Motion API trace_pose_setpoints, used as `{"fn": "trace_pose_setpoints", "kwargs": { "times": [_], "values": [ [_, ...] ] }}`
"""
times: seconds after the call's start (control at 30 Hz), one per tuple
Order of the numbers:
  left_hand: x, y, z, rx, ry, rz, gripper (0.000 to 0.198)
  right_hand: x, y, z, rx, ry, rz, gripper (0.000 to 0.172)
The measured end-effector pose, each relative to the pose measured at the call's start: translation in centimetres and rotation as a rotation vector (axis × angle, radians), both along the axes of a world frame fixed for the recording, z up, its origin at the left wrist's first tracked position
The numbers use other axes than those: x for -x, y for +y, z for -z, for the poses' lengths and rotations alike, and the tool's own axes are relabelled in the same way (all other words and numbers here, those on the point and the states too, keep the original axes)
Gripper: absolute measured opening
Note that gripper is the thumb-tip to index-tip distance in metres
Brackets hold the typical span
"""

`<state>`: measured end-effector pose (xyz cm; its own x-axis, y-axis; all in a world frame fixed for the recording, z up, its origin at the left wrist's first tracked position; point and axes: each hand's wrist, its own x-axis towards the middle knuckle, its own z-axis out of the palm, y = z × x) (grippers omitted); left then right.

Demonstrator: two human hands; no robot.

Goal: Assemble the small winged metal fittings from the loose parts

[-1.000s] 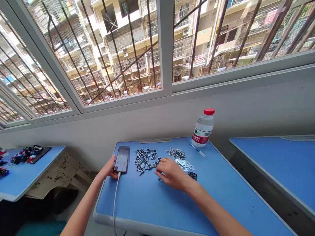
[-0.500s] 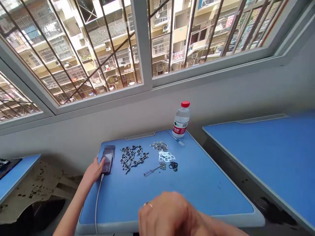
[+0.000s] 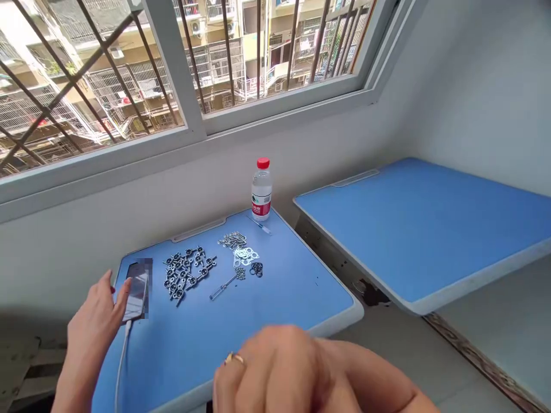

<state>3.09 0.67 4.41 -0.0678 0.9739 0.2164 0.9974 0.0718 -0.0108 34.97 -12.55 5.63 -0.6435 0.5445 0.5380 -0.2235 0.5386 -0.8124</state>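
While the left hand [image 3: 92, 335] rests open at lower left, fingers against the edge of a smartphone [image 3: 136, 296], the right hand [image 3: 284, 373] sits at bottom centre, too near the lens to show its grip. A small screwdriver [image 3: 222, 288] and metal fittings [image 3: 183, 275] lie on the blue desk [image 3: 275, 298].

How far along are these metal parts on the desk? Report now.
Done: the linked metal pieces lie in a cluster. In hand: no part shows; the left hand touches the phone, and the right hand is blurred near the camera. Remaining: the loose washers, black rings and small screwdriver lie apart, seemingly unused.
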Motion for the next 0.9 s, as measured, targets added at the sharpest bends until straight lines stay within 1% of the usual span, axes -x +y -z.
{"fn": "trace_pose_setpoints", "kwargs": {
  "times": [0.03, 0.07, 0.13, 0.17, 0.2, 0.23, 0.27, 0.33, 0.4, 0.5, 0.6, 0.7, 0.77, 0.83, 0.9],
  "values": [
    [-1.3, -0.1, -0.2, 0.0, -0.014, 0.027, 0.058, -0.4, 1.6, -0.6, -0.054, 0.114, -0.032, 0.046],
    [-2.7, -0.1, -0.2, 0.011, -0.055, 0.114, 0.054, -0.9, 3.4, -1.0, -0.075, 0.16, 0.046, 0.039],
    [-5.6, 0.0, 0.4, 0.04, -0.101, 0.287, 0.047, -2.0, 7.2, -1.2, -0.102, 0.103, 0.334, 0.021],
    [-7.0, 0.1, 0.9, 0.052, -0.098, 0.354, 0.045, -2.5, 8.9, -0.8, -0.117, 0.018, 0.443, 0.015],
    [-8.3, 0.2, 1.6, 0.069, -0.081, 0.393, 0.043, -2.7, 10.3, -0.1, -0.151, -0.103, 0.525, 0.01],
    [-9.5, 0.4, 2.3, 0.083, -0.067, 0.422, 0.043, -2.8, 11.3, 0.7, -0.202, -0.244, 0.559, 0.008],
    [-10.6, 0.5, 3.1, 0.093, -0.066, 0.451, 0.044, -2.7, 12.0, 1.7, -0.268, -0.395, 0.552, 0.009],
    [-12.4, 0.7, 4.6, 0.073, -0.07, 0.521, 0.042, -2.1, 12.4, 3.7, -0.398, -0.683, 0.492, 0.014],
    [-13.6, 0.9, 5.9, 0.048, -0.048, 0.636, 0.04, -1.2, 11.9, 5.4, -0.511, -0.892, 0.438, 0.013],
    [-14.4, 1.2, 7.2, 0.03, -0.003, 0.739, 0.04, -0.1, 11.2, 6.7, -0.63, -1.02, 0.424, 0.018],
    [-14.4, 1.7, 8.1, 0.0, 0.008, 0.783, 0.038, 0.3, 11.2, 7.3, -0.701, -1.058, 0.435, 0.023],
    [-14.1, 2.1, 8.9, -0.032, 0.011, 0.765, 0.037, 0.3, 11.4, 7.5, -0.748, -1.1, 0.428, 0.024],
    [-14.0, 2.1, 9.4, -0.052, 0.013, 0.742, 0.036, -0.2, 11.5, 7.5, -0.748, -1.106, 0.421, 0.023],
    [-13.9, 2.0, 9.7, -0.067, 0.015, 0.718, 0.037, -1.0, 11.8, 7.3, -0.689, -1.062, 0.447, 0.019],
    [-13.9, 1.7, 10.0, -0.086, 0.018, 0.695, 0.037, -2.2, 12.1, 7.0, -0.565, -0.914, 0.518, 0.015]
  ]
}}
